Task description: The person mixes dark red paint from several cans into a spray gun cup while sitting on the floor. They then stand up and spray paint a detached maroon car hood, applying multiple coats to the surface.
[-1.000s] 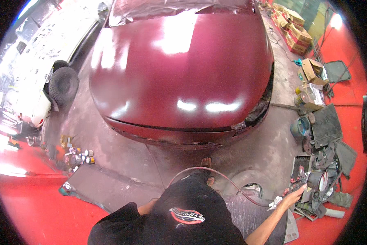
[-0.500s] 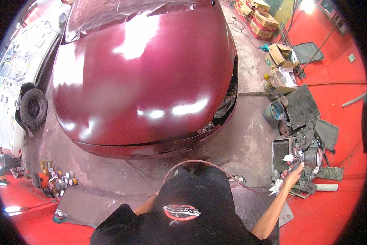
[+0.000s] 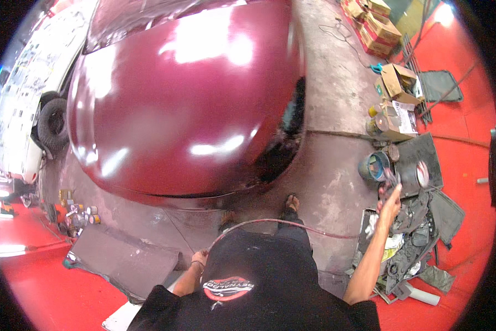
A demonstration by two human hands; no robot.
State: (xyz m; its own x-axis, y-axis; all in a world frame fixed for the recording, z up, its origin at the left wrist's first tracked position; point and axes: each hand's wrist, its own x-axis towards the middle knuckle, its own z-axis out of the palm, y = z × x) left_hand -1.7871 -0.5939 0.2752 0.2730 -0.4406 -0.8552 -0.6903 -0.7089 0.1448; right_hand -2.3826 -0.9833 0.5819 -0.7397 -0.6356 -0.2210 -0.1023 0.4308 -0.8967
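Observation:
A glossy dark red car hood (image 3: 165,110) fills the view ahead of me. Out to the right, my right hand (image 3: 391,204) is closed around a spray gun (image 3: 389,185), whose round cup (image 3: 422,174) sticks out past the fingers. The gun is partly blurred, and its trigger is hidden. By my left side, my left hand (image 3: 200,257) grips a reddish air hose (image 3: 270,221). This hose arcs in front of my body and runs toward the right arm. Both hands are apart from the car.
Dark car parts (image 3: 419,220) are heaped on the right, beside a blue bucket (image 3: 374,166) and cardboard boxes (image 3: 398,83). Paint cans (image 3: 81,218) and a dark panel (image 3: 121,262) lie at lower left. A paper-covered vehicle (image 3: 33,83) with a tire (image 3: 52,124) stands far left.
My right hand has moved forward with the spray gun. My left hand has come more into view, holding the hose. One foot now shows farther right, and the view has shifted.

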